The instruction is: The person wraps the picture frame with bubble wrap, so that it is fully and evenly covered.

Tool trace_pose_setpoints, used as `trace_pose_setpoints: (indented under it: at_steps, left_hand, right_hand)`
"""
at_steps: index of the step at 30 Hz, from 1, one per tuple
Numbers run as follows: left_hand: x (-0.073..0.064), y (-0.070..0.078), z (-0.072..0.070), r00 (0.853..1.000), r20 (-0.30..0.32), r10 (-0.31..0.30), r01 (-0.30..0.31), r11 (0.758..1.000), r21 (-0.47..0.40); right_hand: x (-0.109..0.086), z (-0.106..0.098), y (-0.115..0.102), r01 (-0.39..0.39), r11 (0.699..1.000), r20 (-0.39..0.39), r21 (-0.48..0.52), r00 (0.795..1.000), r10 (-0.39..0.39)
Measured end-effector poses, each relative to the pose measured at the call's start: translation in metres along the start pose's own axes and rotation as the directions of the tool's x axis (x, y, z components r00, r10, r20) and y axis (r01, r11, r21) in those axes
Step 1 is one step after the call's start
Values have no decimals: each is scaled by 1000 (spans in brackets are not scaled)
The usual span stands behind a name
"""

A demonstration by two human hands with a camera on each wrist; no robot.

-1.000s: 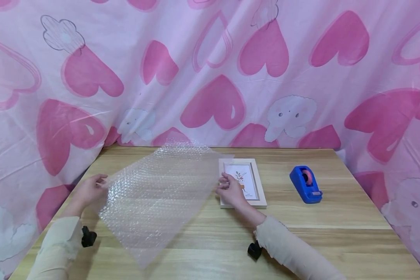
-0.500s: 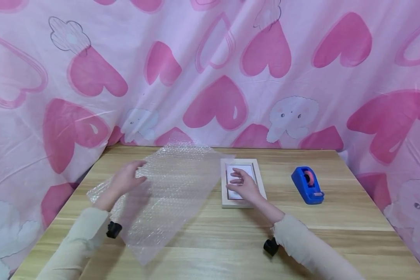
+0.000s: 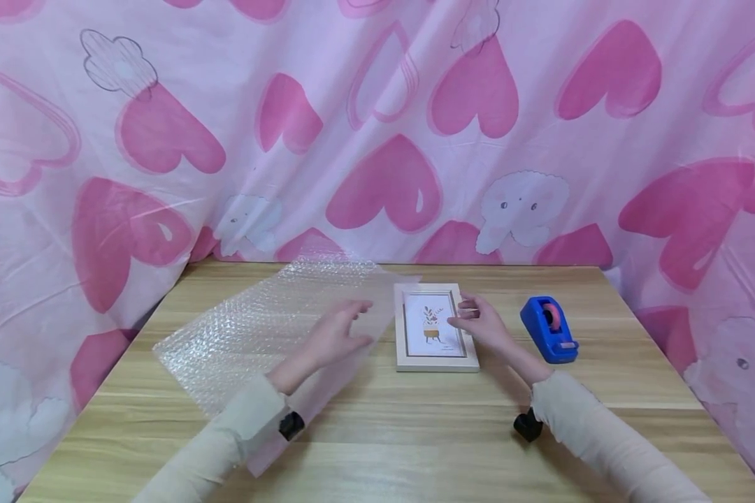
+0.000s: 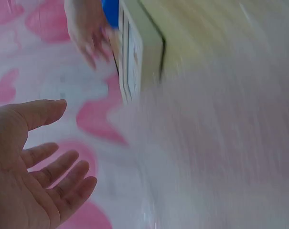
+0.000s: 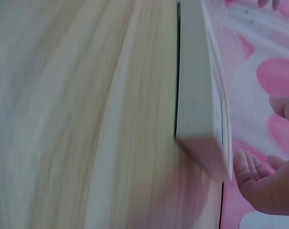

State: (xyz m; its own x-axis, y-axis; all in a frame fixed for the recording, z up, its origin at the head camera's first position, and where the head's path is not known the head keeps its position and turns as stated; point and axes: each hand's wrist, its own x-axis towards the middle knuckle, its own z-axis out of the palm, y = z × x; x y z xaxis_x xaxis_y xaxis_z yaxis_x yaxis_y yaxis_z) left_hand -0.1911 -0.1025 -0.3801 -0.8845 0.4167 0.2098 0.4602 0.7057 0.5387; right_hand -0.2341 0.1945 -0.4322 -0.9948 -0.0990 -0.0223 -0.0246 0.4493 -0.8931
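A pale wooden picture frame (image 3: 401, 335) with a plant print lies flat on the table, its right side beside my right hand (image 3: 486, 325). The right thumb and fingers are spread apart at that edge. My left hand (image 3: 330, 339) hovers over a sheet of bubble wrap (image 3: 245, 335), short of the frame's left side, with nothing in it. In the left wrist view the left hand (image 4: 44, 167) shows its fingers loosely extended. The right wrist view has the frame's thick side (image 5: 197, 71) standing close to the right hand (image 5: 273, 181).
A blue tape dispenser (image 3: 550, 330) with a pink roll stands to the right of the frame. The bubble wrap's upper right corner reaches the frame's left edge. A pink heart-patterned curtain (image 3: 377, 140) hangs behind the wooden table (image 3: 415, 433).
My left hand has let go of the bubble wrap's left corner and moved right across it. My right hand has passed from the wrap's edge over the frame to its right side.
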Motion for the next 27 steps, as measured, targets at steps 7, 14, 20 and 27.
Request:
trace_pose_setpoints:
  at_steps: [7,14,20,27]
  left_hand:
    - [2,27,37,994,52,-95,102,985,-137]
    - [-1,40,64,980,47,-193,198,949,-243]
    - [-1,40,83,978,29,-206,205,934,-293]
    - [0,41,102,985,-41,-169,146,932,-330]
  right_hand:
    - [5,-13,15,-6,1000,29,-29,1000,7]
    - [10,-13,22,-15,998,79,-63,997,20]
    - [15,-10,28,-24,998,118,-65,993,32]
    - [18,-7,32,0,999,136,-53,991,7]
